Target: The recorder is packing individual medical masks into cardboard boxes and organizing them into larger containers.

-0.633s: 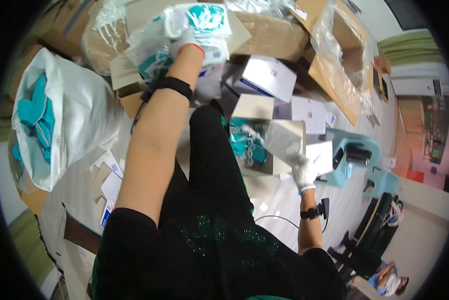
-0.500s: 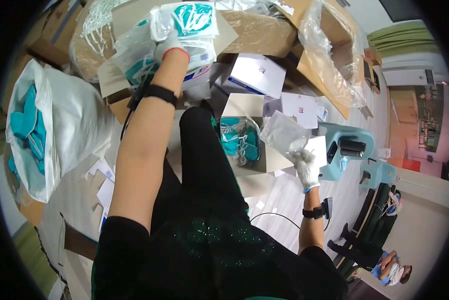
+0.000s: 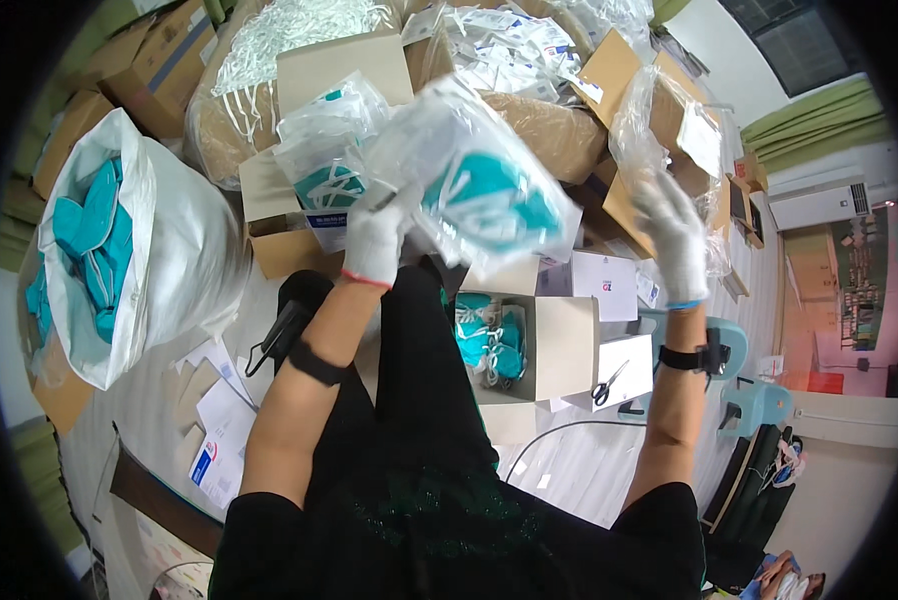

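My left hand [image 3: 377, 235], in a white knit glove with a red cuff, grips the left edge of a clear plastic bag [image 3: 484, 195]. Inside show teal masks with white straps and some white printed paper. My right hand [image 3: 677, 240], gloved with a blue cuff, is raised at the right, holding nothing I can see. Its fingers are stretched out, slightly blurred, beside the plastic-lined open carton [image 3: 624, 110]. More bagged teal masks [image 3: 329, 185] stand in an open box [image 3: 269, 195] left of my left hand. Below the held bag, an open white box [image 3: 561, 345] contains loose teal masks [image 3: 491, 340].
A white sack [image 3: 184, 230] of teal pieces stands at left. Behind are cartons heaped with white straps [image 3: 294, 45] and small white packets [image 3: 514, 45]. Black scissors [image 3: 610, 383] lie on a white box at right. Flattened boxes [image 3: 219, 430] lie on the floor. Someone sits at far lower right.
My left hand has drawn back from the far box, bringing the bag of masks nearer and rightward. My right hand has risen away from the scissors' box; the empty clear bag is no longer in it.
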A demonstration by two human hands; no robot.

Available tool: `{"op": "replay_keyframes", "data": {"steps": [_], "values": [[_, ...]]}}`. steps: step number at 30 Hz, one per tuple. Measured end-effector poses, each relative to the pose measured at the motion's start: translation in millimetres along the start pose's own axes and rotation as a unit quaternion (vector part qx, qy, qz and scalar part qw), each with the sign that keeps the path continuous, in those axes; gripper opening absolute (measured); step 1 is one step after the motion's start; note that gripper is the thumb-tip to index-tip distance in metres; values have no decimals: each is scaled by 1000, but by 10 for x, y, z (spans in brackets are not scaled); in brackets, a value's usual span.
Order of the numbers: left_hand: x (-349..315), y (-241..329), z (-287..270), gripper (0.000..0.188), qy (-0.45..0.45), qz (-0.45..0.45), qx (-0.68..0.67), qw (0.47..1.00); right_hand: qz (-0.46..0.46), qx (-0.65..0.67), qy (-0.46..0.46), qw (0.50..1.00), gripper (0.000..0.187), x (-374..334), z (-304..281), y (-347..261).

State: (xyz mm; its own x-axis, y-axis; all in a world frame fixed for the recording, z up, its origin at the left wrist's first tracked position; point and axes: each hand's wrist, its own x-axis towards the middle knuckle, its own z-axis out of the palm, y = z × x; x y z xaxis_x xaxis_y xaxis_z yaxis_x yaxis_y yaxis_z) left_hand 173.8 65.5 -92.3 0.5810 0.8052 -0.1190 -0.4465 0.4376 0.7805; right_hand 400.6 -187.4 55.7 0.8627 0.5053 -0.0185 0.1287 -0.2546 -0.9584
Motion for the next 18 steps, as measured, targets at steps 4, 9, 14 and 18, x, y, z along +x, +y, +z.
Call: {"op": "replay_keyframes", "data": {"steps": [4, 9, 14, 18], "values": [[-534, 213, 3, 21, -158, -142, -69, 975, -124, -47, -270, 954, 93, -328, 693, 109], [-890, 204, -314, 39, -180, -420, -166, 874, -224, -17, -396, 890, 120, -597, 1088, -35], [-1268, 344, -203, 40, -194, -529, -253, 786, -248, -9, -442, 862, 116, -768, 1235, 4], [-1231, -530, -688, 34, -332, -575, -390, 638, -52, 64, -529, 845, 54, -984, 1420, -34]]}}
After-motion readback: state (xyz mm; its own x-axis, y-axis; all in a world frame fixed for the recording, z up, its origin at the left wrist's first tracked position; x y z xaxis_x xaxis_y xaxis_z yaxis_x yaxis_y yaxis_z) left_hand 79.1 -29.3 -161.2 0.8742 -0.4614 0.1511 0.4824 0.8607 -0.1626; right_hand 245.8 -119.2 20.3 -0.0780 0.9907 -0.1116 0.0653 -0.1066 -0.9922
